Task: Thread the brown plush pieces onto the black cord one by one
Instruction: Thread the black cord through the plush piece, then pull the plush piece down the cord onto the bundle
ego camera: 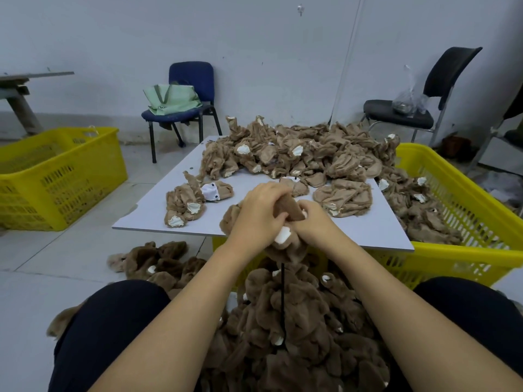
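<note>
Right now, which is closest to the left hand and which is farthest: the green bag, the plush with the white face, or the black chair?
From the left hand:
1. Plush with the white face, on the board, just left of it.
2. Green bag, on the blue chair by the wall.
3. Black chair, far right corner.

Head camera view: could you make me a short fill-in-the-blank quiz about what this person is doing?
1. Both hands grip a brown ____ piece.
2. The cord hanging below the hands is ____ in colour.
3. The baskets beside the white board are ____.
4. A green bag sits on the ____ chair.

Missing words: plush; black; yellow; blue
</note>
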